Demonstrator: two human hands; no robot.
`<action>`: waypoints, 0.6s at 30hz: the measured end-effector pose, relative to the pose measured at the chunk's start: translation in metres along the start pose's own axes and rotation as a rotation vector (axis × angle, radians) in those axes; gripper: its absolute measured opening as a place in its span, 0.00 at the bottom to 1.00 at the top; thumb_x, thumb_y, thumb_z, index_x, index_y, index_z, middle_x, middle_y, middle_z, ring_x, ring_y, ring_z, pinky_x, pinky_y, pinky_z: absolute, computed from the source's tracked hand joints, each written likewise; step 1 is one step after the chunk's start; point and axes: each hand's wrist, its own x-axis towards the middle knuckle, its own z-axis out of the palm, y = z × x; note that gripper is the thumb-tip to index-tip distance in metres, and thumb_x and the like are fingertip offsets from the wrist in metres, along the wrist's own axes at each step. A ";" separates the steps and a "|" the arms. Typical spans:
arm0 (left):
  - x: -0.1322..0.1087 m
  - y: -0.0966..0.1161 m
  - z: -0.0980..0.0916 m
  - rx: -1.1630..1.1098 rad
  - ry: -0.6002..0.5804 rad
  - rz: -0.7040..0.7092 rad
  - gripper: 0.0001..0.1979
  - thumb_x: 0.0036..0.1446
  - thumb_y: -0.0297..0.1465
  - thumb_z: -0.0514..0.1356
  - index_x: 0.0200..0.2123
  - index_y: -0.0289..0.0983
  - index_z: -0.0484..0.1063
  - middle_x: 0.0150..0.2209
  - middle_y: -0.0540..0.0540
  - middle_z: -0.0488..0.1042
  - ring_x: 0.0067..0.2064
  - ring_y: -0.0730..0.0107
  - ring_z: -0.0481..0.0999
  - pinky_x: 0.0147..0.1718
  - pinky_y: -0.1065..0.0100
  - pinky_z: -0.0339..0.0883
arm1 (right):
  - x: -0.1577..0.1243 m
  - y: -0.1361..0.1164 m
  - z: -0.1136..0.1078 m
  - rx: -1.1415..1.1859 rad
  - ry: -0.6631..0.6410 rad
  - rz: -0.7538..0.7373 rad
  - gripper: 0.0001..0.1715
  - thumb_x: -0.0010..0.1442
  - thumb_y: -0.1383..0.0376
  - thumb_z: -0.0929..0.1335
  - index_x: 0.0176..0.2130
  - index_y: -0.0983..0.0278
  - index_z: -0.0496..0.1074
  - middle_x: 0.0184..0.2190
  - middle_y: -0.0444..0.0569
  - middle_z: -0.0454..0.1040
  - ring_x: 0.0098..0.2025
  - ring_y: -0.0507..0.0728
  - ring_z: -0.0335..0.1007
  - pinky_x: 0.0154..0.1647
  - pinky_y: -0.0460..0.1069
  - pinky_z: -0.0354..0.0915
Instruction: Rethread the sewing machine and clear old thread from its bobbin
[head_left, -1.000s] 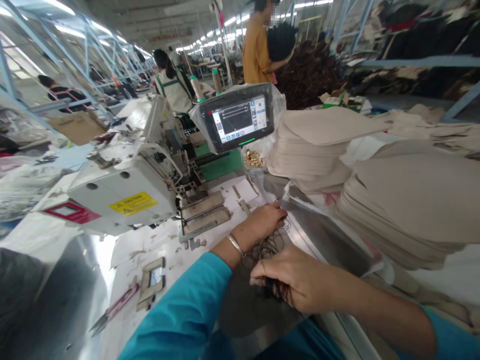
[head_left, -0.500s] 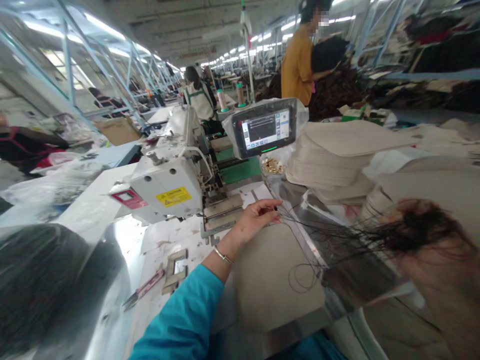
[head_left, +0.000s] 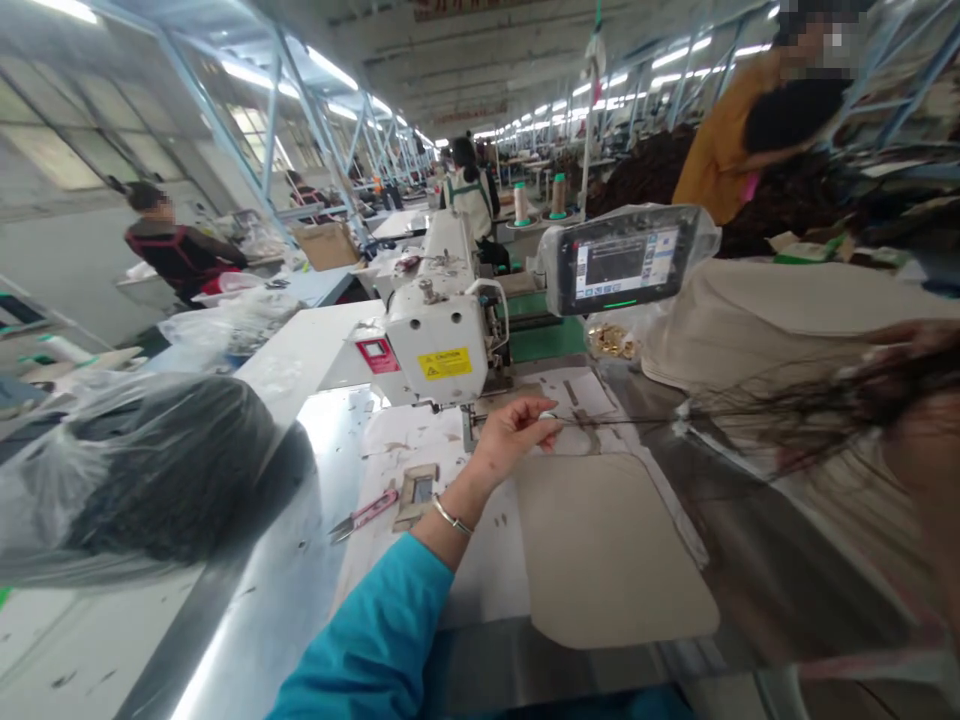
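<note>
Plastic bag (head_left: pixel 150 470): is lying at the far left on the metal table (head_left: pixel 262 600), wrapping a dark mass.
Snips (head_left: pixel 364 515): pink-handled, are lying on the white sheet, just left of a small frame-shaped template (head_left: pixel 416 495).
Sewing machine (head_left: pixel 442 345): is standing behind the left hand, its yellow label facing the camera.
Left hand (head_left: pixel 514 430): is hovering just in front of the machine's needle area, thumb and fingertips pinching narrowly shut on thin strands of the dark threads; a bracelet is sitting on the wrist above a blue sleeve.
Dark threads (head_left: pixel 877 385): are stretching rightward from the left hand's pinch, above the table, and are ending in a tangled bundle at the right edge.
Beige panel (head_left: pixel 607 545): is lying flat on the table under the strands, just right of the left forearm.
Control screen (head_left: pixel 626 262): is glowing inside a plastic wrap, behind the strands.
Bag of gold pieces (head_left: pixel 611 340): is sitting just under the screen.
Stack of beige panels (head_left: pixel 757 320): is resting right of the screen.
Right hand (head_left: pixel 926 440): is showing as a blur at the right edge, at the thread bundle; how its fingers are standing cannot be told.
Person in an orange top (head_left: pixel 720 150): is standing behind the screen, well apart from both hands.
</note>
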 end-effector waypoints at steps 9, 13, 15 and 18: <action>-0.019 0.012 -0.004 0.172 -0.080 0.127 0.20 0.50 0.32 0.71 0.47 0.36 0.74 0.37 0.46 0.75 0.37 0.72 0.74 0.36 0.71 0.68 | -0.038 -0.041 0.126 0.423 -0.683 0.198 0.30 0.56 0.55 0.72 0.56 0.56 0.68 0.41 0.49 0.75 0.27 0.54 0.71 0.25 0.50 0.66; -0.027 0.017 -0.006 0.215 -0.041 0.161 0.17 0.53 0.34 0.70 0.45 0.36 0.76 0.34 0.47 0.75 0.36 0.71 0.74 0.37 0.69 0.69 | -0.054 -0.044 0.167 0.602 -1.036 0.194 0.35 0.56 0.50 0.74 0.58 0.62 0.68 0.35 0.48 0.76 0.36 0.58 0.74 0.38 0.52 0.70; -0.030 0.019 -0.010 0.174 0.009 0.147 0.17 0.52 0.37 0.71 0.43 0.35 0.77 0.30 0.49 0.74 0.32 0.74 0.71 0.33 0.71 0.66 | -0.050 -0.038 0.174 0.536 -0.991 0.170 0.29 0.57 0.44 0.71 0.46 0.64 0.76 0.35 0.50 0.78 0.40 0.60 0.74 0.44 0.54 0.69; -0.034 0.017 -0.015 0.089 0.057 0.091 0.18 0.49 0.40 0.72 0.37 0.34 0.74 0.28 0.52 0.72 0.28 0.78 0.67 0.29 0.73 0.62 | -0.039 -0.031 0.173 0.480 -0.851 0.201 0.30 0.55 0.40 0.71 0.38 0.63 0.79 0.36 0.51 0.79 0.40 0.60 0.73 0.46 0.54 0.67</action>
